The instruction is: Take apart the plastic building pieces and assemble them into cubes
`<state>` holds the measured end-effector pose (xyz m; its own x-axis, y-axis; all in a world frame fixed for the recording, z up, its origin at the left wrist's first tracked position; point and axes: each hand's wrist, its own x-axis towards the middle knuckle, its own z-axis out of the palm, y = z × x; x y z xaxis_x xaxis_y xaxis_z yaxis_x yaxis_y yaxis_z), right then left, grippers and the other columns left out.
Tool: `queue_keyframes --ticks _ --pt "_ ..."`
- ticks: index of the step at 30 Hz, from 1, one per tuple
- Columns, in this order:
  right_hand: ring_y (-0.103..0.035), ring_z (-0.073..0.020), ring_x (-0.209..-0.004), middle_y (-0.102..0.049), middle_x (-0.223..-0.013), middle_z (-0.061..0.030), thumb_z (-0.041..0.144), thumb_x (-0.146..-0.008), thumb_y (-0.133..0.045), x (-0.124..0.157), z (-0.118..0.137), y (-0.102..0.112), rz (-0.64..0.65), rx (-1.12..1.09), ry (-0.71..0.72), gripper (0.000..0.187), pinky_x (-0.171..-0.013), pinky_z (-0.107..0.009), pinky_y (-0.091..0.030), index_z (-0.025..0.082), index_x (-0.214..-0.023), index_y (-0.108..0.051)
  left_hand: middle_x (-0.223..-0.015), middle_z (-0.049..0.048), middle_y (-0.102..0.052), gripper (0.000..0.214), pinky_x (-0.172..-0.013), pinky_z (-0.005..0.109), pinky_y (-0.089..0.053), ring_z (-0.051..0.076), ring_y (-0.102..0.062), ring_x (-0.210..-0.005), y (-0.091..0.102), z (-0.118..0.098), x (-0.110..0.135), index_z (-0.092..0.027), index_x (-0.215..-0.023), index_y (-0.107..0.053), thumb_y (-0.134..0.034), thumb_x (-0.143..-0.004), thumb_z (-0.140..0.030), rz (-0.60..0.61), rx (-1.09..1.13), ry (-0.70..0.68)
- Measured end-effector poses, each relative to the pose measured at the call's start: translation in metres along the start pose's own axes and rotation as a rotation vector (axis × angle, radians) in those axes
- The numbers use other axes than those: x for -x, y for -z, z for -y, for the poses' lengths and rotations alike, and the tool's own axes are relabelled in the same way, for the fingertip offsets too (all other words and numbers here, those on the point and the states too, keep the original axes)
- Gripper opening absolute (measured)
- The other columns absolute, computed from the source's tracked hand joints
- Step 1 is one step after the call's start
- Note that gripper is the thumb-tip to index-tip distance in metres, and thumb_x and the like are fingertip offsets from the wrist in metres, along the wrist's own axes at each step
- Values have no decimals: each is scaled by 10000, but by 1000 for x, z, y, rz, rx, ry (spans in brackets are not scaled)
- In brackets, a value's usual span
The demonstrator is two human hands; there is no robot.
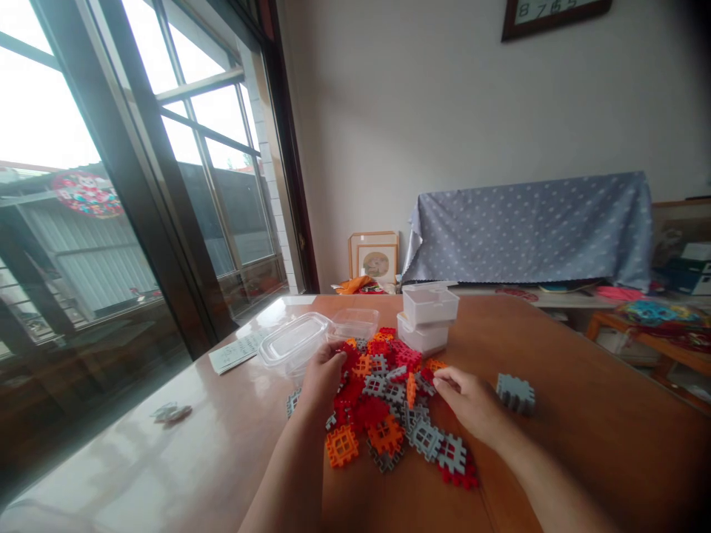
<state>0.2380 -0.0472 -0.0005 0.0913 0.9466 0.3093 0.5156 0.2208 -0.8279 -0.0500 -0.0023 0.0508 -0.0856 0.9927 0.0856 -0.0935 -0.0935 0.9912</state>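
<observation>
The heap of interlocking plastic tiles [371, 413], in red, orange and grey, lies mid-tabletop [589, 407], between the person's forearms. Judging by how things lie, only a small part is in order: one stack of grey tiles [515, 392] stands apart, beyond the right hand [466, 396], its pieces squared up on one another. The larger share appears left to do, since the colours lie mixed, overlapping and at all angles; an orange tile [411, 390] is tipped up on edge near the middle, and no matching red or orange stack shows.

The left hand [323, 370] has its fingers bent at a red tile on the heap's far left side; whether they pinch it, one cannot tell. The right hand brings thumb and forefinger together at the heap's right border, beside grey and orange tiles, and whether that grip grasps one is likewise unclear.

As for edges, the tabletop's far edge runs just behind the white plastic boxes [425, 337], piled one on the other close behind the heap. Clear plastic containers [294, 339] and a printed card [236, 352] crowd the far left, with a small, indistinct packet [171, 413] nearer the person. The easiest room for moving seems to be on the right, around the grey stack, and in front of the heap; reaching straight back risks knocking the boxes.
</observation>
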Motion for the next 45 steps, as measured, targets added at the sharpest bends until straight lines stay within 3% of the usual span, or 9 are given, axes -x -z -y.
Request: queue_keyframes --ticks 4,10,14,18,24,27,32,37,45 --pt "-722 -258 -827 -794 -883 -30 495 -855 -597 0 0 1 -16 20 19 298 -812 -365 -542 274 -960 -769 -747 15 -693 314 -571 218 -486 120 -620 -612 -3 -5 3 -166 -1009 -679 -648 -705 -234 29 105 72" --pt "-709 -247 -903 -771 -990 -47 470 -902 -582 7 20 3 -49 37 105 313 -836 -359 -550 262 -1081 -733 -792 10 -663 294 -672 240 -533 120 -641 -683 -16 -11 14 -177 -969 -642 -707 -685 -219 143 236 113" --pt "-674 -258 -1078 -683 -1252 -70 439 -904 -608 18 47 2 -30 119 242 419 -894 -365 -563 286 -1293 -641 -784 -15 -612 407 -703 272 -559 111 -620 -674 -33 -15 29 -182 -1051 -616 -757 -669 -191 239 283 153" --pt "-515 -300 -1341 -503 -1489 -72 404 -865 -681 28 67 1 -20 217 357 655 -1065 -424 -501 325 -1478 -465 -755 -43 -566 461 -735 307 -573 110 -609 -678 -51 -18 46 -192 -1107 -601 -770 -679 -168 351 299 206" --pt "-547 -310 -1273 -568 -1379 -89 393 -842 -739 30 70 3 -29 334 432 675 -1075 -465 -486 314 -1461 -483 -815 -12 -625 454 -706 260 -537 116 -616 -716 -66 -18 60 -172 -1091 -587 -789 -685 -169 459 297 229" --pt "-588 -300 -1191 -626 -1270 -84 383 -838 -747 28 69 4 -16 346 425 600 -1017 -439 -513 305 -1399 -548 -823 -3 -639 487 -692 236 -502 115 -622 -712 -68 -15 63 -170 -1107 -584 -832 -690 -218 521 299 232" --pt "-610 -267 -1142 -649 -1204 -56 294 -801 -715 22 61 18 26 337 357 487 -983 -381 -507 285 -1279 -619 -967 59 -679 564 -850 323 -511 181 -671 -879 -68 -15 66 -174 -1188 -570 -857 -727 -326 575 284 217" --pt "-600 -244 -1159 -622 -1249 -57 268 -780 -668 7 31 46 -29 385 199 525 -1014 -353 -466 263 -1300 -598 -1065 85 -684 544 -909 360 -499 212 -674 -973 -60 -20 60 -183 -1236 -564 -800 -797 -402 481 172 135" --pt "-581 -258 -1129 -622 -1208 -74 274 -766 -661 -1 0 55 168 575 27 523 -960 -341 -444 239 -1287 -634 -1025 75 -700 352 -838 320 -509 191 -656 -911 -50 -11 44 -163 -1096 -644 -698 -866 -425 395 -83 -53"
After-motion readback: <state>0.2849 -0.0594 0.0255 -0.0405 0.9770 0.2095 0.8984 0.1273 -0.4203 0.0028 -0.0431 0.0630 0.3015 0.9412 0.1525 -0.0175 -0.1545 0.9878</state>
